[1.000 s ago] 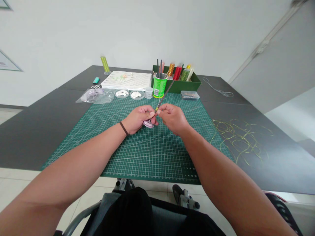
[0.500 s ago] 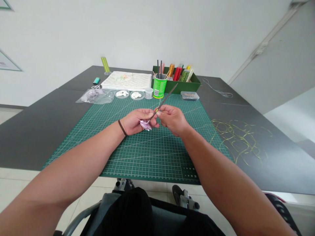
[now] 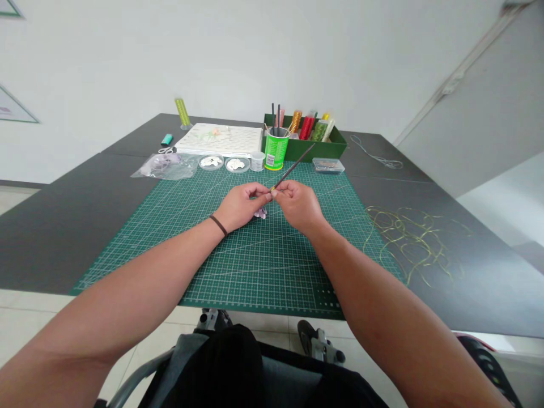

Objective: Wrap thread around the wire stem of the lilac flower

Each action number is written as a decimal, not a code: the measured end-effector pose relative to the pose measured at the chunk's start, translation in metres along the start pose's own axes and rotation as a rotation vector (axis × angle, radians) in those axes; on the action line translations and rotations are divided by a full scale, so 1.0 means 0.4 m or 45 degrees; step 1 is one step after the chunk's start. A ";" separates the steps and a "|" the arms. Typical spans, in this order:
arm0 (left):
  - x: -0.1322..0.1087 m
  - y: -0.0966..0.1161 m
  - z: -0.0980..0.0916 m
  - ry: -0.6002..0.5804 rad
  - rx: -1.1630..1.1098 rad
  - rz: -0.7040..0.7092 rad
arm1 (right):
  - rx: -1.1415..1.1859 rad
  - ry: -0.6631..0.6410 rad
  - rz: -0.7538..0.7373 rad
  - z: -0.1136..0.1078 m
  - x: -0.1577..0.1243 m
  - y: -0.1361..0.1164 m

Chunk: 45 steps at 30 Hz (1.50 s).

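My left hand (image 3: 243,205), with a dark band at the wrist, is closed on the lower part of a thin dark stick (image 3: 297,162). A light purple flower (image 3: 260,213) hangs below my left fingers, partly hidden by them. My right hand (image 3: 301,207) pinches the stick just above, its fingertips meeting my left fingers. A small yellow-green bit (image 3: 272,190), perhaps ribbon or thread, shows between the two hands on the stick. The stick slants up and to the right, above the green cutting mat (image 3: 272,272).
A green can (image 3: 276,153) with sticks stands behind my hands, beside a green box (image 3: 314,152) of coloured tubes. Dishes of white pieces (image 3: 211,162), a white board (image 3: 221,148) and a plastic bag (image 3: 170,167) lie left. Tangled gold cord (image 3: 408,238) lies right.
My left hand has moved slightly right and turned over, with its fingers now closer to the right fingertips. The flower is more covered, and the stick's tip has shifted to the right.
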State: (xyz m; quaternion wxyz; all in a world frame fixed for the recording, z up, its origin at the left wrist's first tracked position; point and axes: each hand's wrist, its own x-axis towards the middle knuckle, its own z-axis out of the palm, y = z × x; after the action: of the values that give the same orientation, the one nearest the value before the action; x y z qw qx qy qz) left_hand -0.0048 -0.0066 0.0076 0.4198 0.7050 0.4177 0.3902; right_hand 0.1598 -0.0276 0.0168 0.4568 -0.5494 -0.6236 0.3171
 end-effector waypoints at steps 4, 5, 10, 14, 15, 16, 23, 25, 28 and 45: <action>-0.006 0.012 -0.002 0.048 0.184 0.068 | -0.075 0.040 -0.021 0.006 0.000 0.003; -0.007 0.013 -0.002 0.062 0.202 0.080 | -0.080 0.044 -0.024 0.008 0.000 0.005; -0.007 0.013 0.000 0.115 0.210 0.093 | -0.102 0.065 -0.053 0.013 -0.007 0.004; -0.006 0.013 0.000 0.128 0.189 0.077 | -0.130 0.070 -0.066 0.013 -0.013 -0.002; -0.006 0.013 0.000 0.129 0.192 0.081 | -0.132 0.068 -0.067 0.012 -0.015 -0.004; -0.006 0.013 0.000 0.131 0.197 0.086 | -0.133 0.069 -0.069 0.012 -0.015 -0.006; -0.007 0.010 0.000 0.167 0.328 0.112 | -0.100 0.071 -0.062 0.012 -0.014 -0.007; -0.007 0.007 0.001 0.172 0.346 0.117 | -0.087 0.063 -0.059 0.013 -0.012 -0.006; -0.006 0.002 0.003 0.176 0.337 0.104 | -0.071 0.054 -0.056 0.014 -0.011 -0.004; -0.006 -0.001 0.003 0.196 0.283 0.140 | -0.067 0.070 -0.064 0.015 -0.006 0.002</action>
State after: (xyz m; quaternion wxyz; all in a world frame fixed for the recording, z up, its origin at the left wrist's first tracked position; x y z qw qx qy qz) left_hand -0.0046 -0.0090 0.0061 0.2839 0.7369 0.4501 0.4168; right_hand 0.1543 -0.0294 0.0134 0.4672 -0.5538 -0.6325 0.2738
